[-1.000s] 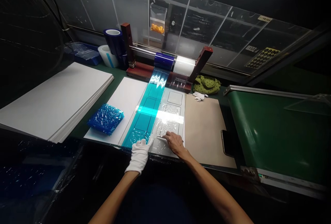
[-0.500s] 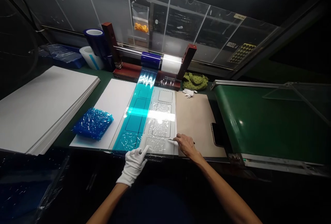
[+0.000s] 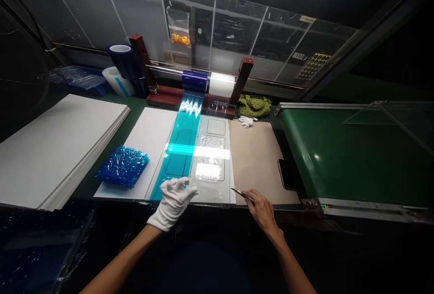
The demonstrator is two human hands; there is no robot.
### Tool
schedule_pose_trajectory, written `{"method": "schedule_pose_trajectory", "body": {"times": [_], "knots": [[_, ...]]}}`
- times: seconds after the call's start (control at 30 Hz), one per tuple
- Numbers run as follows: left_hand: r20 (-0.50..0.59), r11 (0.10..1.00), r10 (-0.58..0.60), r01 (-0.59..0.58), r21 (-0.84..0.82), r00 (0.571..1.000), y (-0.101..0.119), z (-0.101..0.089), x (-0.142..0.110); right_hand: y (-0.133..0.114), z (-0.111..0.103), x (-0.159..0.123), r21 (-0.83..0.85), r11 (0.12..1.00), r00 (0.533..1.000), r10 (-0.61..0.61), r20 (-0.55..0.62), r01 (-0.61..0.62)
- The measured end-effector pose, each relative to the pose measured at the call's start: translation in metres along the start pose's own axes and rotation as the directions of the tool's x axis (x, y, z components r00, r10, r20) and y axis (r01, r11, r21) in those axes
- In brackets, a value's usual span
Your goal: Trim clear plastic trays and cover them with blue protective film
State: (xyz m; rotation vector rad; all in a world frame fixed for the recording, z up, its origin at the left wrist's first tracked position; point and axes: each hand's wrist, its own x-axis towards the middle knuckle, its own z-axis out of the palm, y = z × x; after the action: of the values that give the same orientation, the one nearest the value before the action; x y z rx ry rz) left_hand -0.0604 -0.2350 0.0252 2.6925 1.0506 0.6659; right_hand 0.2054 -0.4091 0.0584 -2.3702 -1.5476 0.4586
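Observation:
My left hand (image 3: pixel 174 198), in a white glove, is over the near end of the blue film strip (image 3: pixel 179 151). Its fingers are curled, with a gap between thumb and forefinger; I cannot tell whether it touches the clear sheet beneath. My bare right hand (image 3: pixel 262 208) is closed around a slim, pointed knife (image 3: pixel 241 193), its tip left toward the board's edge. A clear film strip (image 3: pixel 213 142) lies right of the blue one, over a white board with outlined rectangles. The blue film runs down from a roll (image 3: pixel 194 80).
A white film roll (image 3: pixel 222 84) shares the rod on a wooden stand (image 3: pixel 166 96). Left are crinkled blue film pieces (image 3: pixel 124 166) and stacked white sheets (image 3: pixel 64 144). Right are brown cardboard (image 3: pixel 254 158), a phone (image 3: pixel 287 174) and a green conveyor belt (image 3: pixel 356 158).
My left hand has risen off the near end of the film, its fingers now curled. My right hand has drawn back to the right with the knife, away from the clear strip.

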Motion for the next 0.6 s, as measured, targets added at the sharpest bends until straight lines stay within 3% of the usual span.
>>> {"method": "schedule_pose_trajectory", "body": {"times": [0.17, 0.33, 0.43, 0.6], "knots": [[-0.163, 0.992, 0.117, -0.107, 0.065, 0.980, -0.014, -0.007, 0.018, -0.008, 0.005, -0.008, 0.193, 0.980, 0.997, 0.062, -0.048, -0.052], [-0.259, 0.975, 0.217, -0.196, 0.104, 0.941, -0.011, 0.008, -0.018, -0.037, 0.003, 0.006, 0.018, 0.999, 0.998, 0.037, -0.047, -0.037], [-0.242, 0.973, 0.218, -0.192, 0.125, 0.945, -0.009, 0.013, -0.041, -0.068, 0.006, 0.031, -0.129, 0.989, 0.996, -0.066, 0.060, 0.074], [-0.176, 0.982, 0.139, -0.113, 0.152, 0.974, -0.007, 0.019, -0.056, -0.115, 0.020, 0.077, -0.264, 0.933, 0.947, -0.172, 0.273, 0.245]]}}
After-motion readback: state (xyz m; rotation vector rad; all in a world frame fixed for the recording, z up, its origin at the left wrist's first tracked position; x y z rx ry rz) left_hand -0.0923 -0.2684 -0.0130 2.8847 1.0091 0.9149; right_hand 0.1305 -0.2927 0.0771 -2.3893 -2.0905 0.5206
